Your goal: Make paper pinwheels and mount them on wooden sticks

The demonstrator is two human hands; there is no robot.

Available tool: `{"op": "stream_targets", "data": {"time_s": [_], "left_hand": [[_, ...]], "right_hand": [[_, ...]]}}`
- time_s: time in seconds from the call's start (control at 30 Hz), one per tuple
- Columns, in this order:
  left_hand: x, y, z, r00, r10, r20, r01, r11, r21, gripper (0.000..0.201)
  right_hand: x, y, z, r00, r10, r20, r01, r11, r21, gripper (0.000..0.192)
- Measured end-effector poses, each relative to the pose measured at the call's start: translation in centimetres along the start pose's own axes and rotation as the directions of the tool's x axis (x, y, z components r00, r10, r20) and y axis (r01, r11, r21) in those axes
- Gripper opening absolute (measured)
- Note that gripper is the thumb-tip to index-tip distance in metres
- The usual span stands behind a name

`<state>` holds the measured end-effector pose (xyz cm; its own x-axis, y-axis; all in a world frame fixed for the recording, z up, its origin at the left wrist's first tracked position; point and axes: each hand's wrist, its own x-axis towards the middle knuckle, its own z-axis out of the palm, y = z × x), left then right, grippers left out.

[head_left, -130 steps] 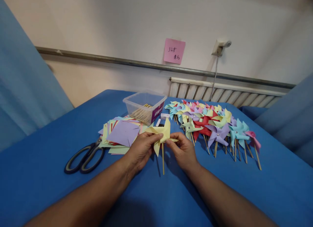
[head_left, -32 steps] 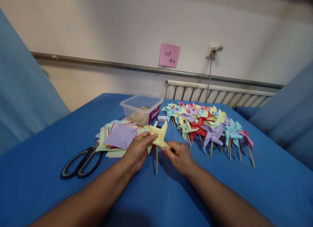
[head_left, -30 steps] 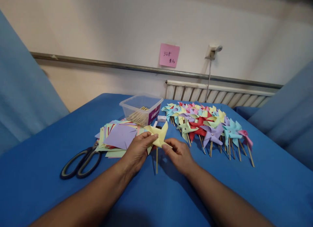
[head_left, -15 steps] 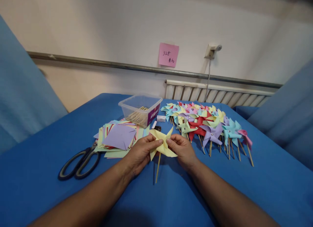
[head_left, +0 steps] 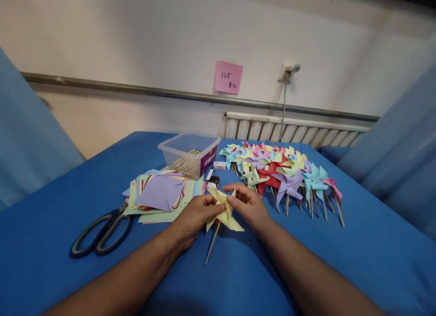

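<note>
A pale yellow paper pinwheel (head_left: 229, 220) on a thin wooden stick (head_left: 212, 243) is between my two hands, low over the blue cloth. My left hand (head_left: 195, 218) is closed on it, the thumb pressing near its middle and the fingers behind. My right hand (head_left: 250, 207) pinches the upper right blade between thumb and fingers. Just beyond the pinwheel lies a small open box of dark pins (head_left: 214, 180). The stick's top end is hidden behind the paper.
On the left lie black-handled scissors (head_left: 102, 232) and a stack of coloured paper squares (head_left: 160, 192). A clear plastic tub (head_left: 189, 143) of wooden sticks stands behind, near a small white box (head_left: 219, 165). Many finished pinwheels (head_left: 289, 184) fill the right rear of the blue-covered table (head_left: 327, 266).
My right hand has shifted its pinch up to the top right blade, which is now more folded. The pinwheel has tilted, its stick slanting further to the left. The camera view has shifted slightly.
</note>
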<state>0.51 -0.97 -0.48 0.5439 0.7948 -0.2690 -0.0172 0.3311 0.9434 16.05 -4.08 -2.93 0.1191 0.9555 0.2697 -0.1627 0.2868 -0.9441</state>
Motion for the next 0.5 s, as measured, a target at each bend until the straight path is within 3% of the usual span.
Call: {"op": "stream_targets", "data": {"time_s": [0.17,0.33,0.5], "left_hand": [[0.08,0.06,-0.11,1.000,0.022,0.001,-0.022,1.000,0.013,0.027],[0.11,-0.06,-0.30,1.000,0.027,-0.013,-0.026,0.999,0.037,0.032],[0.07,-0.25,-0.38,0.999,0.042,-0.016,-0.041,0.996,0.073,0.031]], "right_hand": [[-0.02,0.22,-0.10,0.992,-0.123,0.038,0.129,0.970,-0.205,0.016],[-0.20,0.05,-0.27,0.987,-0.160,-0.002,0.156,0.964,-0.214,0.029],[-0.38,-0.28,-0.29,0.974,-0.210,0.083,0.225,0.935,-0.275,0.018]]}}
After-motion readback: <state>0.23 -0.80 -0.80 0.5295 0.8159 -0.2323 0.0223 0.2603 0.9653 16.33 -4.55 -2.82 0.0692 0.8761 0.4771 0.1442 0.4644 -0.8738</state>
